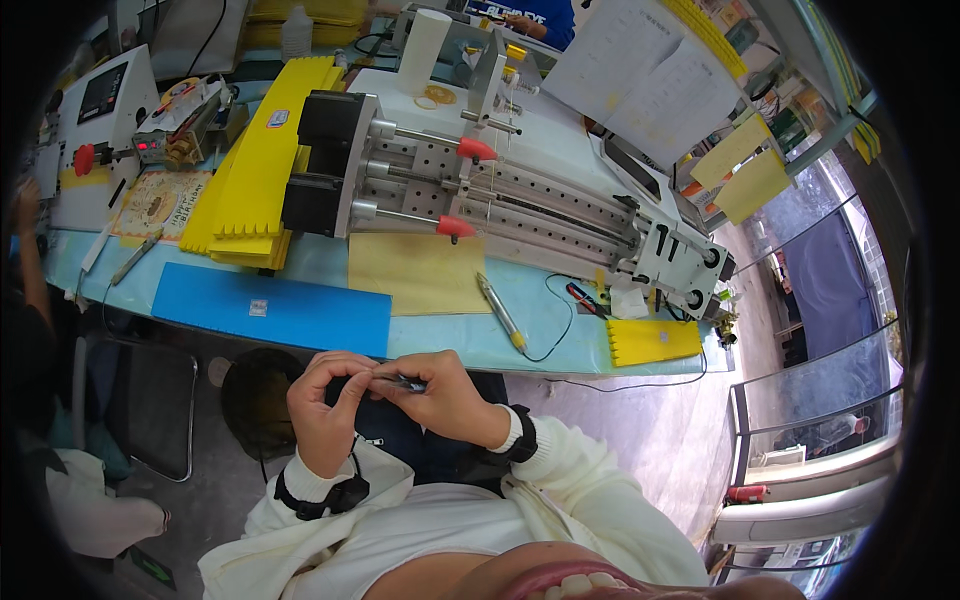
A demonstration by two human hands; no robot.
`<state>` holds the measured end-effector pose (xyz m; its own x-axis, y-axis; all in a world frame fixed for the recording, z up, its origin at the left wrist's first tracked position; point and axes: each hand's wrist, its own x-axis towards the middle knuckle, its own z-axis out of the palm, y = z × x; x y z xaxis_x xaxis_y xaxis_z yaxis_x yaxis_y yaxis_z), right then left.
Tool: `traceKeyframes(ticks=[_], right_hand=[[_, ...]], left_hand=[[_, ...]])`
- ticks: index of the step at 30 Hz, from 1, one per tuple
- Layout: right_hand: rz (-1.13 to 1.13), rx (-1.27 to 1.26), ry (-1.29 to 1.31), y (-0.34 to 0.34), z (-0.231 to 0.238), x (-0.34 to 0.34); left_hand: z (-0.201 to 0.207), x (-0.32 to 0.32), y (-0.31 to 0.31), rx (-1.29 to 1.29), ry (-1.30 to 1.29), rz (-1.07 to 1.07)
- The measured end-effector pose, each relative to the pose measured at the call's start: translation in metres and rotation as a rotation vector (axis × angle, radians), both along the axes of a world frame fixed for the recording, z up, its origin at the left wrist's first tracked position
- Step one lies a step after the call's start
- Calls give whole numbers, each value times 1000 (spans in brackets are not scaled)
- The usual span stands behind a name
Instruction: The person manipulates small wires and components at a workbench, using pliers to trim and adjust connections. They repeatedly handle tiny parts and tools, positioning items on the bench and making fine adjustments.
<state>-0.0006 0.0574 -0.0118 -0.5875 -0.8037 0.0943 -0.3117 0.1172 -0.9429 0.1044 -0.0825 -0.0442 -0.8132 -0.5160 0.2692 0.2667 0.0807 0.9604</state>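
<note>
Both hands [440, 390] close together, right curled round a small dark tool [411, 384], left pinched, contents unclear.

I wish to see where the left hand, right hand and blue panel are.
Left hand [325, 402], head view: its middle.
Right hand [446, 394], head view: its middle.
Blue panel [290, 312], head view: beside its label.
</note>
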Motion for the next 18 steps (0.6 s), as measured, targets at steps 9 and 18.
traceKeyframes(ticks=[9,18], right_hand=[[-8,13,-66,1,6,3],[23,3,-59,0,3,8]], left_hand=[[12,5,6,387,11,-54],[1,9,2,268,39,-49]])
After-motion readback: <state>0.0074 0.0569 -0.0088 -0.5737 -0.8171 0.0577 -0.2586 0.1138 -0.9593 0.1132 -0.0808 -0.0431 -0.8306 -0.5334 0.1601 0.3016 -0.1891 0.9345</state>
